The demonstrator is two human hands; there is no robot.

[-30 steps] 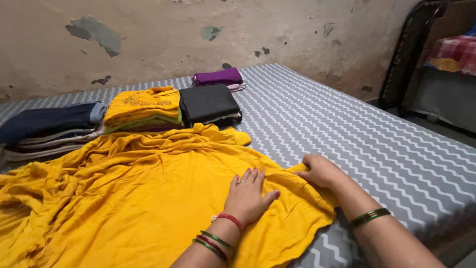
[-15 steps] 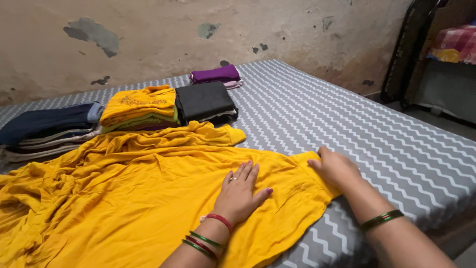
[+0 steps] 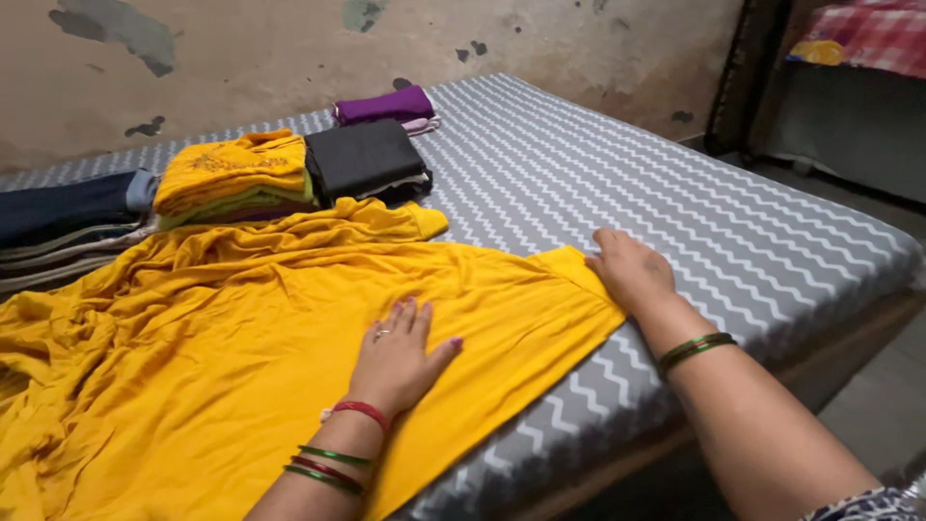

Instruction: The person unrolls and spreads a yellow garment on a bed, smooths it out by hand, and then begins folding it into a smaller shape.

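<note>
Yellow garment [image 3: 241, 338]: spread across grey zigzag-patterned bed [image 3: 675, 203]. Left hand [image 3: 397, 355]: flat on cloth, fingers open, grip holding nothing. Right hand [image 3: 632, 270]: palm down at garment's right edge, grip open. Folded clothes stacks [image 3: 289, 169]: behind, near wall.

- Single view: head-worn camera, looking down and forward from close above the grey zigzag-patterned mattress [image 3: 675, 193].
- Faces the stained plaster wall [image 3: 289, 48] at the far side.
- Near edge of mattress at lower right; forearms enter from the bottom.
</note>
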